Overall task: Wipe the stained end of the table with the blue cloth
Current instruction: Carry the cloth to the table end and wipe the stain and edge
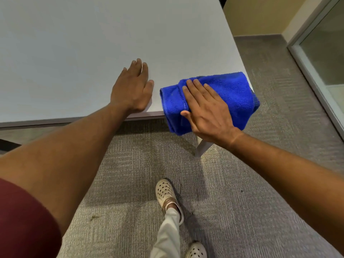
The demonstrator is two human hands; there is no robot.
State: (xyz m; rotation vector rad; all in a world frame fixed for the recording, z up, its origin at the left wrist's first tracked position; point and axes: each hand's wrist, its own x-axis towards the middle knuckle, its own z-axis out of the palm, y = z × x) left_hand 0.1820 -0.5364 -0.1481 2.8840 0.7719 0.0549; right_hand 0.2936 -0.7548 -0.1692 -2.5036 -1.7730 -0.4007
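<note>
Blue microfibre cloth [214, 101] sits folded on the table [83, 43] at its near right corner, partly overhanging the edge. The right hand [206, 110] presses it with flat fingers; the left hand [133, 88] rests flat, bracing. No stain shows clearly, so overlapping, evenly pressed strokes would serve best.

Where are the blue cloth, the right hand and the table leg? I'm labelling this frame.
blue cloth [230, 90]: head view, on its bare upper fold.
right hand [206, 110]: head view, on the back of the hand.
table leg [202, 148]: head view, on its visible lower part.
</note>
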